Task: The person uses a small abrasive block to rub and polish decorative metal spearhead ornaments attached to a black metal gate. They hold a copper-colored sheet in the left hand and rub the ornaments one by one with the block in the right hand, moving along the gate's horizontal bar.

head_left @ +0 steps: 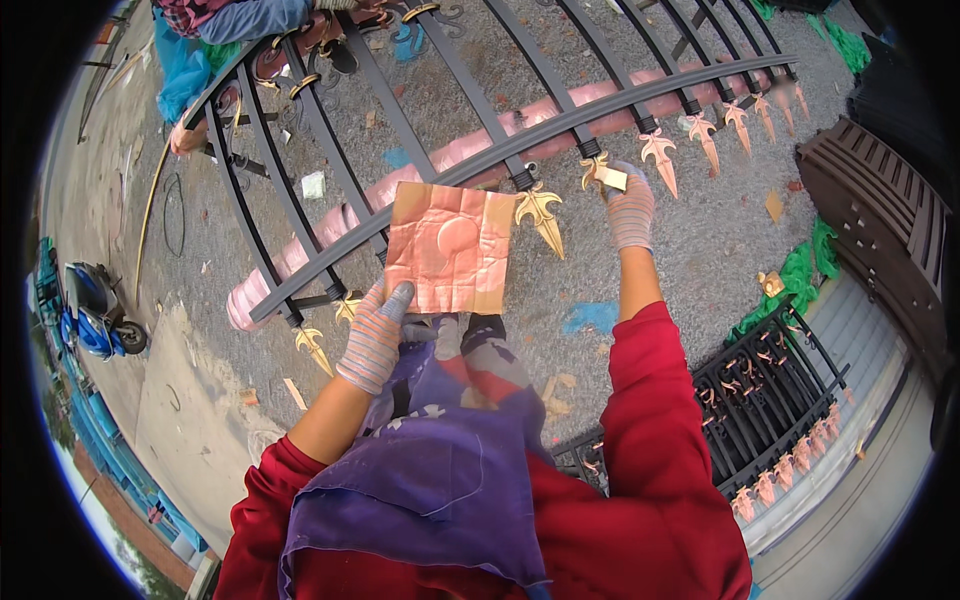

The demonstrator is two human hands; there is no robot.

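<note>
My left hand (377,335), in a striped glove with grey fingertips, is closed on the lower left edge of a square cardboard piece (480,225). Copper-pink colour covers most of its face, with a round glossy patch in the middle. Farther right, my gloved right hand (630,208) pinches a small pale yellow sponge-like block (610,178). That block is against a spear-shaped finial (590,170) on a black metal gate (545,137), hiding most of the finial. Left of it, a finial (541,215) is gold; those to its right, such as this finial (659,158), are copper-pink.
A pink wrapped roll (290,262) lies beneath the gate's curved rail. Another person's sleeve (265,18) shows at the far left. A second black gate (765,390) with copper-pink tips lies at right, below stacked brown panels (870,200). A blue scooter (98,315) stands left.
</note>
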